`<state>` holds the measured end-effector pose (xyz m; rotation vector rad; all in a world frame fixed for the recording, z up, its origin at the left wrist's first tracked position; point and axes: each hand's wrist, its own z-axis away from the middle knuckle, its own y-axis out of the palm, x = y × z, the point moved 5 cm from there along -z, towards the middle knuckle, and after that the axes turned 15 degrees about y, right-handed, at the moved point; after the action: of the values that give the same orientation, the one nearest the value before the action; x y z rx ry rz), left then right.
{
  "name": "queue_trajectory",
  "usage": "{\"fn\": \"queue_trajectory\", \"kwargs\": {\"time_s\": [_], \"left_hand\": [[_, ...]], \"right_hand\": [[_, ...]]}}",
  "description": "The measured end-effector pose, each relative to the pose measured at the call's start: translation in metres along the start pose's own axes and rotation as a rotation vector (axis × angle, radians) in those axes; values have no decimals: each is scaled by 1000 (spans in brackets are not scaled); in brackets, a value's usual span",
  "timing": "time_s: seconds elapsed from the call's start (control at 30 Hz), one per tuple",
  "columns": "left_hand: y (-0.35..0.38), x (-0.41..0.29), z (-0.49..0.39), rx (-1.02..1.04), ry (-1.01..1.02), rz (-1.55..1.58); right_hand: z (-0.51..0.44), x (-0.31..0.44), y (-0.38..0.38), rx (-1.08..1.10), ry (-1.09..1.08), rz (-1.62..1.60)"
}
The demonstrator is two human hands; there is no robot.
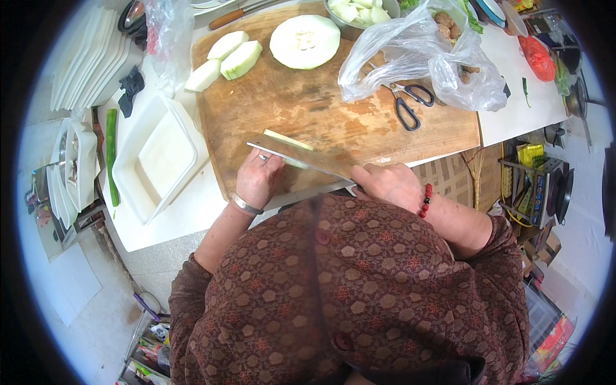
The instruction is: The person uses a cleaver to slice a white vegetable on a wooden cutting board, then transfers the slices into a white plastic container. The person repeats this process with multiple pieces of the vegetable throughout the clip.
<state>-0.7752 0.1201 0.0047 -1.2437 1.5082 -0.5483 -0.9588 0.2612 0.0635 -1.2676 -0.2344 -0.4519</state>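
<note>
My right hand (390,185) grips the handle of a cleaver (308,159), near the front edge of a wooden cutting board (337,115). The blade points left and lies across a pale gourd piece (288,138), hiding part of it. On the left side of that piece, my left hand (260,175) holds it with curled fingers; the blade covers some fingertips. Farther back on the board are three peeled gourd chunks (240,60) and a large cut gourd half (304,42) with its seeded face up.
Black-handled scissors (408,103) lie on the board beside a clear plastic bag (414,53). A metal bowl (363,19) of pale cut pieces stands behind. Left of the board are a white plastic tub (159,154) and a green stalk (111,156).
</note>
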Motion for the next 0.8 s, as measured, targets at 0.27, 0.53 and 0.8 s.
{"fn": "queue_trajectory", "kwargs": {"time_s": [0.27, 0.53, 0.8], "left_hand": [[1, 2, 0, 0, -3, 9], [1, 1, 0, 10, -10, 16], [1, 0, -2, -6, -17, 14]], "right_hand": [[-4, -2, 0, 19, -40, -25], [-1, -5, 0, 30, -28, -3], [-5, -4, -2, 90, 30, -56]]}}
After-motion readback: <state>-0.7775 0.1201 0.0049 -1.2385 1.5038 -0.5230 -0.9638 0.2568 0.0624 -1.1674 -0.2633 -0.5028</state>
